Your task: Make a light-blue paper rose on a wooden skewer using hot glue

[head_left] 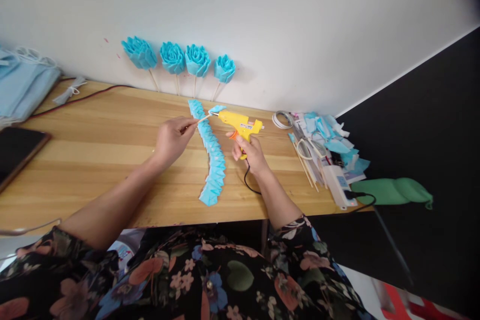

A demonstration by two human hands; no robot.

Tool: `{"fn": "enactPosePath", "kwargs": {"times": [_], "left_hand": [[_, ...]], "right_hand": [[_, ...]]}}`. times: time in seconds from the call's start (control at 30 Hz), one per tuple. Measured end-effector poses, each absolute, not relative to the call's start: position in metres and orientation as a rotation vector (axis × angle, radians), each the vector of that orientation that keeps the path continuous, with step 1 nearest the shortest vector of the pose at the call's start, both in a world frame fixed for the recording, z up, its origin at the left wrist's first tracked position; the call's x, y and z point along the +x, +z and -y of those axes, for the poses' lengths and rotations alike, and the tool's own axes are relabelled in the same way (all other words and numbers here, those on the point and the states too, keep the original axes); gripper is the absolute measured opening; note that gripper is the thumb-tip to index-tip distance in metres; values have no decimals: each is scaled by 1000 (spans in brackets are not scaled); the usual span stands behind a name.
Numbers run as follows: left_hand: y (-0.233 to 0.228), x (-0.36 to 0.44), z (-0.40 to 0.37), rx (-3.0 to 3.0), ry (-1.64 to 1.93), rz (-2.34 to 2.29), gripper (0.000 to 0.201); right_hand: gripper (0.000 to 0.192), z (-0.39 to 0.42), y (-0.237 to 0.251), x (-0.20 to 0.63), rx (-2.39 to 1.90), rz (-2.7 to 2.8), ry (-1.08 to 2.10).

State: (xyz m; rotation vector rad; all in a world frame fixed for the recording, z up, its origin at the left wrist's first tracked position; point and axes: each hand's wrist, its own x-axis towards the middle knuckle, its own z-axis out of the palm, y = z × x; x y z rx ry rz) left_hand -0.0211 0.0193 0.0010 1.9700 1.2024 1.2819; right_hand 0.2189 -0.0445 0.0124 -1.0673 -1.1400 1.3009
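Note:
My left hand (174, 136) pinches a thin wooden stick (204, 118), whose far end carries a small blue piece (217, 109). My right hand (249, 151) is wrapped round the grip of a yellow hot glue gun (236, 120), a finger at its orange trigger. The gun's metal nozzle points left and meets or nearly meets the stick's tip; I cannot tell which. Beneath the stick, a long curved strip of folded blue pieces (215, 160) lies on the wooden table (112, 160) between my hands.
Several blue flowers (172, 57) on sticks lean against the wall. At left are blue face masks (24, 82), a bundle of white ties (70, 91) and a phone (18, 150). At right lie tape (282, 120), scissors (311, 149), blue scraps (330, 132) and a power strip (339, 186).

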Motion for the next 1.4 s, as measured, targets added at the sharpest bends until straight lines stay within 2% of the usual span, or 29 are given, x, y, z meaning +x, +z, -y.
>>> {"fn": "enactPosePath", "kwargs": {"times": [1.4], "left_hand": [[3, -21, -19, 1942, 1270, -1236, 25]], "right_hand": [[56, 44, 12, 218, -1111, 1174, 1254]]}}
